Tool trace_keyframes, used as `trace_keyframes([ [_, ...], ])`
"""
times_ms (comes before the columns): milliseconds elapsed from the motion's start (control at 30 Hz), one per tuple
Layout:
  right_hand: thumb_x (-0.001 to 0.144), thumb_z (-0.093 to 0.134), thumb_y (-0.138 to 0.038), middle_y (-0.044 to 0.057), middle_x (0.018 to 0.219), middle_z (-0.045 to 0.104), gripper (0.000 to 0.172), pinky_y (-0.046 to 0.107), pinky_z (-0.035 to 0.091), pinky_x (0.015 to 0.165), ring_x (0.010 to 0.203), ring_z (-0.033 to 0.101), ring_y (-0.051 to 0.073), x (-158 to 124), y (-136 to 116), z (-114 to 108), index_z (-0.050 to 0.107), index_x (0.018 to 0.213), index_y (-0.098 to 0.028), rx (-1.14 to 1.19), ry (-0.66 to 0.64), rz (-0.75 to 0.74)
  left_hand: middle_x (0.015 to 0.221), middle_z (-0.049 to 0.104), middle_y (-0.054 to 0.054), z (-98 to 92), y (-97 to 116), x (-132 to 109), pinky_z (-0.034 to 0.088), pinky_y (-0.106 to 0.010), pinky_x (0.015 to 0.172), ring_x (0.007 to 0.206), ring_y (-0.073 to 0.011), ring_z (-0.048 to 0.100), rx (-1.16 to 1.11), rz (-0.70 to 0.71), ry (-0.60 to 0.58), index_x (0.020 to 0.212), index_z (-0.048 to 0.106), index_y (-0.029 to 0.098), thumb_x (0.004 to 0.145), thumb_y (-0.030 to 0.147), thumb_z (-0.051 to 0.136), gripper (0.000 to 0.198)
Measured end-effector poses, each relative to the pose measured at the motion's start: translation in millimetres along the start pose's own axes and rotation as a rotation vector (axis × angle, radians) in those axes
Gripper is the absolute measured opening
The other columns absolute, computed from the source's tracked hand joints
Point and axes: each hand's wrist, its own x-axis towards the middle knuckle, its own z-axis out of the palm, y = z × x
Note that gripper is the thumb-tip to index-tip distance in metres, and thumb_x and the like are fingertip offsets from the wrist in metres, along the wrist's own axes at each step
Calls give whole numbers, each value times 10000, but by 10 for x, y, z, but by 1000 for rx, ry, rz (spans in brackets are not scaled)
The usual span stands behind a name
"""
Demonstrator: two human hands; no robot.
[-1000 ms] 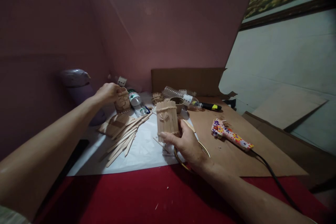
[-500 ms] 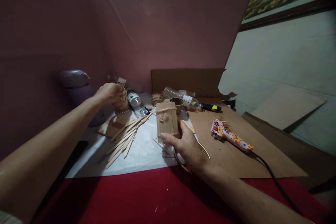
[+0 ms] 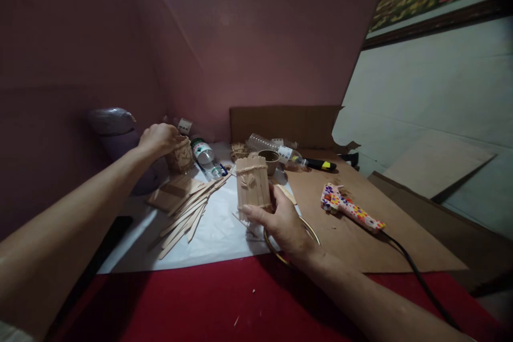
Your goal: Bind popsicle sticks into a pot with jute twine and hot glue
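In my right hand (image 3: 286, 224) is a small cup covered in upright craft sticks (image 3: 253, 187), with a twine band near its top and leaf-shaped pieces on its front. My thumb lies across its lower front; the other fingers are mostly hidden behind it. Farther back at the left, my left hand (image 3: 158, 139) grips the rim of a second decorated cup (image 3: 181, 156), tan with raised pieces on its side. Its fingertips are partly out of sight at the rim. Loose craft sticks (image 3: 194, 211) lie fanned out between the two cups.
Plastic bottles (image 3: 204, 152) lie behind the sticks, and another bottle (image 3: 260, 142) rests near a twine ball (image 3: 239, 150) and a brown bowl (image 3: 268, 157). A flowered glue gun (image 3: 352, 208) with a cord and a black-yellow cutter (image 3: 320, 164) lie on cardboard (image 3: 385, 246). A gold ring (image 3: 276, 251) sits below my right hand.
My left hand has shifted slightly left, and the decorated cup at its fingers has moved a little with it. My right hand still holds the craft-stick cup in nearly the same place.
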Motion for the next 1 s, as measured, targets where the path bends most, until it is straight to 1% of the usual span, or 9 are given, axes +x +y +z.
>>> trace_keyframes([
  [133,598,758,-313,112,1043,674,561,386,526,790,928,637,267,-12,-19,4,530,1088,-163,5,-4,8,1134,704,-148,60,95,-38,460,-391,861,1094,-359,610,58,-14,-12,1042,737,191,830,459,533,398],
  [333,614,756,-312,104,1027,674,544,383,530,764,910,642,265,-23,-24,6,527,1088,-176,-1,-7,31,1158,703,-90,47,46,-28,482,-332,798,1054,-312,636,52,-61,-5,1064,731,249,783,354,623,319],
  [400,616,760,-307,99,1020,676,539,386,532,759,902,646,264,-19,-8,2,528,1086,-180,6,-14,26,1152,703,-95,7,15,-7,486,-326,773,1041,-309,639,46,-78,-1,1057,733,242,793,403,616,331],
  [500,625,762,-306,99,1027,676,527,389,529,771,910,644,263,-15,5,-2,531,1083,-183,8,-23,7,1164,694,-111,-34,-3,21,481,-321,773,1040,-299,631,39,-75,9,1083,723,216,812,534,566,447],
  [667,629,765,-302,100,1026,673,522,383,525,772,911,637,257,-29,-2,3,535,1081,-177,23,-19,4,1091,723,-102,5,23,19,460,-301,775,1012,-286,640,59,-20,-25,1060,735,206,810,557,556,466],
  [733,637,762,-306,94,1019,673,522,379,524,767,903,635,251,-31,0,5,534,1088,-176,25,-17,6,1090,728,-85,38,33,5,455,-292,784,1013,-281,642,78,-5,-34,1054,741,222,802,527,580,427],
  [833,634,761,-306,96,1025,674,527,379,528,769,903,641,252,-24,7,4,534,1092,-175,28,-18,-4,1121,725,-58,58,32,-11,449,-287,805,1032,-269,637,105,9,-37,1103,726,240,795,390,617,359],
  [933,633,759,-308,96,1037,676,521,382,531,784,921,646,259,-16,4,-2,538,1088,-184,12,-17,-10,1127,724,-59,28,11,-14,449,-305,816,1042,-284,632,133,4,-28,1122,718,252,761,261,634,371],
  [1000,633,759,-313,97,1043,675,523,388,528,795,930,643,262,-16,0,-5,537,1089,-187,-2,-20,-3,1147,716,-76,-5,2,-15,451,-325,828,1057,-302,625,146,-5,-13,1088,731,252,766,232,612,343],
])
